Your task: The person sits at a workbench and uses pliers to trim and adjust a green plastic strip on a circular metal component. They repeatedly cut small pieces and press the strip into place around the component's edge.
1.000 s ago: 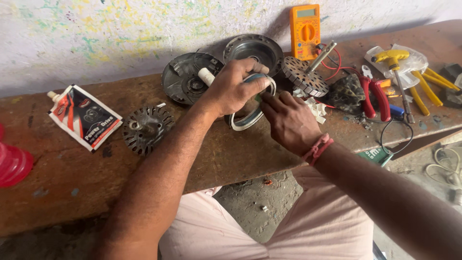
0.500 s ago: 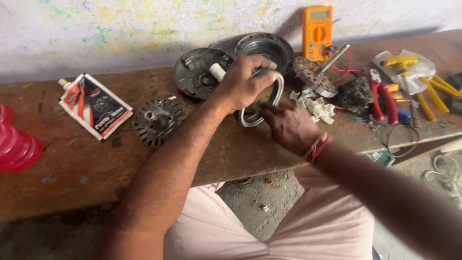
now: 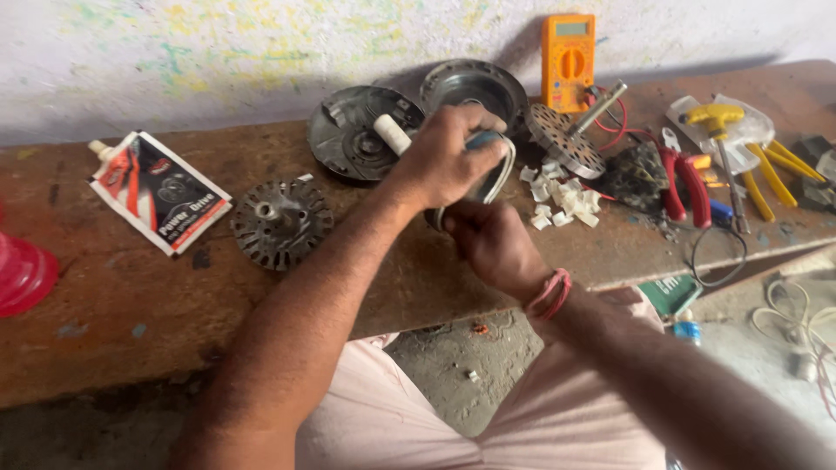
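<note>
Ring [image 3: 501, 174], pale metal, stands on edge over the bench [image 3: 104, 305] | my left hand [image 3: 444, 161] closed over its top | my right hand [image 3: 492, 244] curled just beneath, grip hidden.

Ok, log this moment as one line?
left hand: gripping ring-shaped motor part | right hand: under it, touching | bench: finned rotor disc, multimeter

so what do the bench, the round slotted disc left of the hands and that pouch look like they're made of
Bench: seemingly wood, worn reddish-brown, matt and stained. Slotted disc: looks like metal, dull dark grey, with thin radial slots and a central hub. Pouch: probably plastic film, glossy and creased, with a small spout at one corner.
</note>
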